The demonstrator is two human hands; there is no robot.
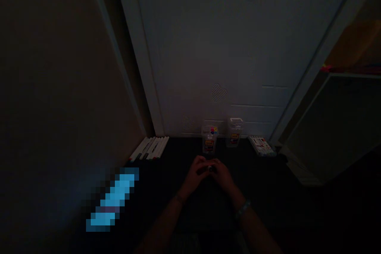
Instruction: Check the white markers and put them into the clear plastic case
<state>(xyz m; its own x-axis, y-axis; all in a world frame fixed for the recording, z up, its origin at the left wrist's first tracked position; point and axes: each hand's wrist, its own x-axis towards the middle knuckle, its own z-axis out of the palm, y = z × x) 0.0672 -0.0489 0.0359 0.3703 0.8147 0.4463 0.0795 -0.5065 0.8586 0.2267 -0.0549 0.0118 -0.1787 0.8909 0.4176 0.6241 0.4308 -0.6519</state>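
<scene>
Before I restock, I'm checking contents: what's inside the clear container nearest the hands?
The clear container shows pink, yellow and blue ends at upper right; its label hides whatever lies behind it.

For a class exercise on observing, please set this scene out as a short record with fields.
Light: dim
Left hand: fingers meeting the right hand's around a small item, too dark to identify
Right hand: at the same item; patterned band on its wrist
Ahead of hands: clear container with colourful tops showing; second clear container to its right
Far left: row of white markers
Far right: pack of white markers
Surface: dark table
</scene>
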